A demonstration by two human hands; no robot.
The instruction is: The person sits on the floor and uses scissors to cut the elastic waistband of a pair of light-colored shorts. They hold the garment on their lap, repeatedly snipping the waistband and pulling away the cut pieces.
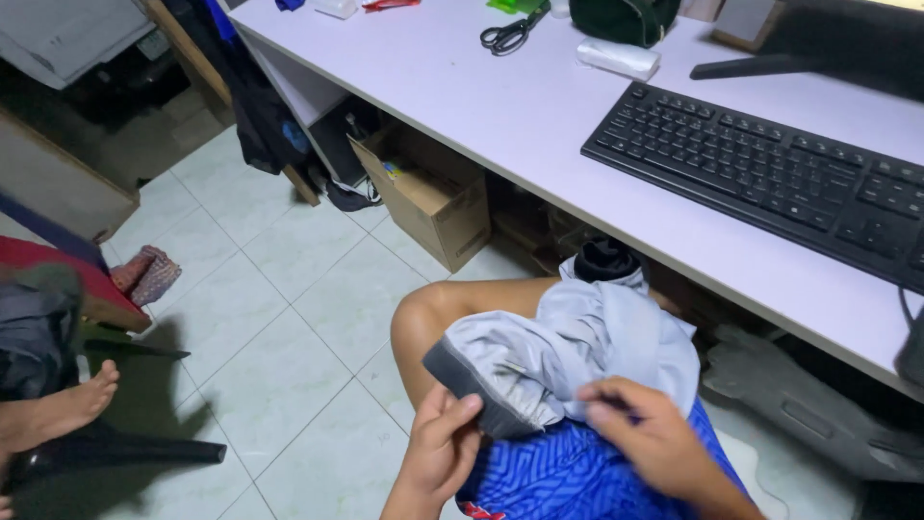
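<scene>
A light grey garment [587, 337] with a dark grey waistband lies bunched on my lap, over my bare knee and blue patterned shorts [558, 472]. My left hand [438, 448] pinches the dark band at the garment's lower left edge. My right hand [650, 433] grips the grey cloth just to the right, fingers curled into the fabric. A dark piece of cloth [604, 258] pokes out at the garment's far end, close under the desk edge.
A white desk [500, 106] carries a black keyboard [770, 173], scissors [508, 35], a white case [618, 58] and a dark pouch [626, 17]. A cardboard box [428, 197] stands beneath. Another person's bare foot [58, 409] rests at the left on the tiled floor.
</scene>
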